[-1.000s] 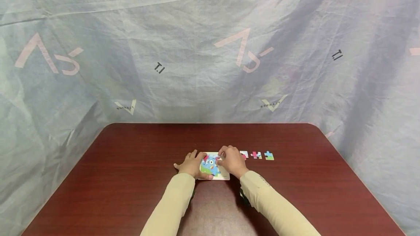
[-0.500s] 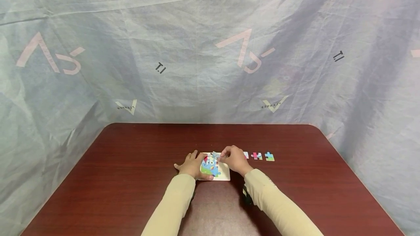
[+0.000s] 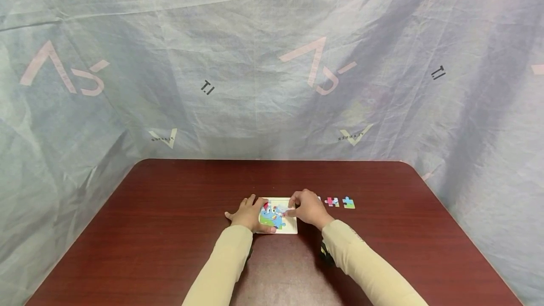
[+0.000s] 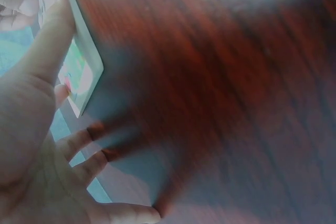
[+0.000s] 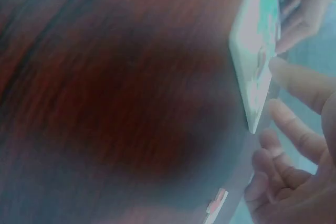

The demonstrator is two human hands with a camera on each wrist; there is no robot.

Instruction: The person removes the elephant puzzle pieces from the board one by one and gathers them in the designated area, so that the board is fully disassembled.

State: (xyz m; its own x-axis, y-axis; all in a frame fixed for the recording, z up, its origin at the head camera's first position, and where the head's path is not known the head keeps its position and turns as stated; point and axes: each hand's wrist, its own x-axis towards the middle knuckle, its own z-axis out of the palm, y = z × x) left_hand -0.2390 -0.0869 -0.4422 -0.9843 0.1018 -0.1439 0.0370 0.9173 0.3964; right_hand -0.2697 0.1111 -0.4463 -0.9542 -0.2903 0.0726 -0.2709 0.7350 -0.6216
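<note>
A pale puzzle board [image 3: 291,227] lies mid-table, with a joined blue and green picture [image 3: 270,220] on its left part. My left hand [image 3: 247,215] rests at the board's left end, fingers spread. Its thumb [image 4: 50,45] lies along the near edge in the left wrist view. Over the board's right half, my right hand [image 3: 311,208] pinches a small puzzle piece [image 3: 282,210] between thumb and fingertips. The right wrist view shows those fingers beside the board [image 5: 242,66]; the piece is blurred there and its outline cannot be made out.
To the right lie a pink and white puzzle piece [image 3: 332,201] and a blue and green one [image 3: 349,202]. Another peeks out behind the right hand. The dark red table [image 3: 170,230] ends at a hanging grey cloth [image 3: 255,107].
The right hand has shifted slightly right, and the piece at its fingertips has come from the board's upper edge down toward its middle. The left hand has stayed put.
</note>
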